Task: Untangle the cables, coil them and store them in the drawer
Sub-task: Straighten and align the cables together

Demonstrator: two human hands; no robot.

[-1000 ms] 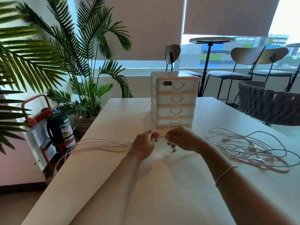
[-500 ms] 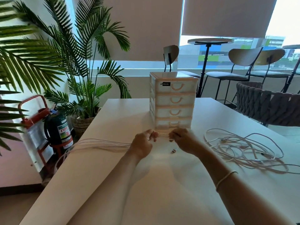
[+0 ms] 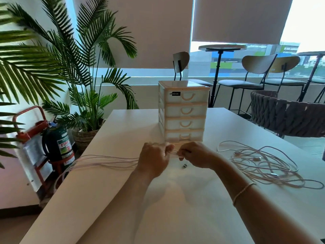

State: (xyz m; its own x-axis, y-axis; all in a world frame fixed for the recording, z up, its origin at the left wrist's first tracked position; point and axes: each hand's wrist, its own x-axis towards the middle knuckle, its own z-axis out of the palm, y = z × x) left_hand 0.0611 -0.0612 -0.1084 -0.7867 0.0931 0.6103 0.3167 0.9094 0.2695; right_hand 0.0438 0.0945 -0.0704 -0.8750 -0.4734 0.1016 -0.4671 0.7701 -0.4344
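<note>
Left hand (image 3: 154, 156) and right hand (image 3: 195, 154), each grip clamped on 1 folded cable (image 3: 109, 160) held just in front of drawers (image 3: 183, 113). Strands trail left across desk (image 3: 175, 208) and over its edge. Versus 1 s ago: hands closer together, span between them shorter; judged coiling step under way. Plug (image 3: 184, 166) lies on desk below right hand. Tangle (image 3: 263, 162) near right, untouched. All 4 drawers closed; nothing stored yet.
</note>
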